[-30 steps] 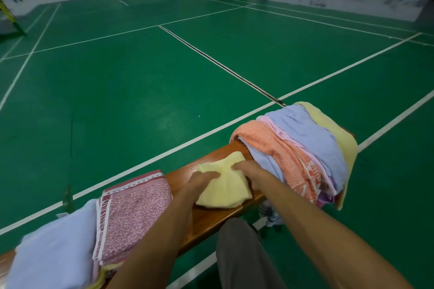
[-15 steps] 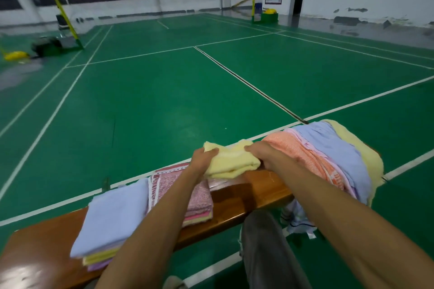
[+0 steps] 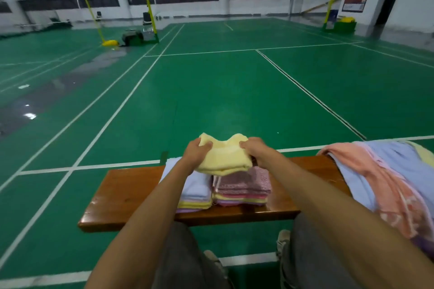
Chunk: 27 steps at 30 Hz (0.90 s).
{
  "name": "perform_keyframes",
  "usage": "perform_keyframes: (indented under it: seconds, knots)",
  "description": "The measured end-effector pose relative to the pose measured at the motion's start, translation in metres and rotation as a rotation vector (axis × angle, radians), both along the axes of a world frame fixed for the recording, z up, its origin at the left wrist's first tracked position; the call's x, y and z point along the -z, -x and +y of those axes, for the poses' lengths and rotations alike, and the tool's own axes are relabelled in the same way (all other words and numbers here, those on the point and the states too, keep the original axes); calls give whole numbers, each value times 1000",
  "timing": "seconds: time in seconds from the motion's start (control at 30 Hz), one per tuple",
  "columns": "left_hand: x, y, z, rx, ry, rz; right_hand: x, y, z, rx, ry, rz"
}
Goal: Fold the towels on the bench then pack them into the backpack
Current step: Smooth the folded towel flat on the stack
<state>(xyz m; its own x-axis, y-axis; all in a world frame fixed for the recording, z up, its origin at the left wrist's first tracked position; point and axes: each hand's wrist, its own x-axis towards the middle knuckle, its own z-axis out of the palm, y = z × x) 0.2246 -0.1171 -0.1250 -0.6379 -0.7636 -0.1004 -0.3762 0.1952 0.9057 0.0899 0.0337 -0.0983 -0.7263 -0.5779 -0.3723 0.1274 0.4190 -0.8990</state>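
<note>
A folded yellow towel (image 3: 223,158) is held between both hands just above the folded stacks on the wooden bench (image 3: 131,191). My left hand (image 3: 196,152) grips its left edge and my right hand (image 3: 254,149) grips its right edge. Under it stand two stacks of folded towels: one topped by a pale lilac towel (image 3: 197,189), the other by a pink patterned towel (image 3: 244,182). A heap of unfolded towels (image 3: 380,176), orange, lilac and yellow, lies on the bench at the right. No backpack is in view.
The bench stands on a green badminton court floor (image 3: 211,91) with white lines. My legs and shoes show below the bench's near edge. Yellow net posts (image 3: 150,14) and equipment stand far off by the back wall.
Both hands lifted the folded yellow towel off the bench and carried it left, from beside the unfolded heap to above the pink patterned stack. The view swung left and up.
</note>
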Motion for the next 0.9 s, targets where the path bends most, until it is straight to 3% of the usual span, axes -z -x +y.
perform_keyframes:
  seconds: [0.23,0.3,0.43,0.67,0.83,0.9]
  knots:
    - [-8,-54,-36,-125,28,128,-9,-34,-59,-80,98,12]
    - [-4,-63,-46,-159,56,79,-2,-44,-68,-89,60,-15]
    - [19,-79,-59,-126,100,-186,23,-60,-79,-128,-98,-67]
    - [10,-82,-78,-245,212,-66,14,-65,-100,-61,-10,-2]
    - [55,-96,-83,-48,223,-603,47,-88,-89,-227,-420,284]
    - [65,-93,-73,-106,268,-649,57,-101,-84,-252,-461,518]
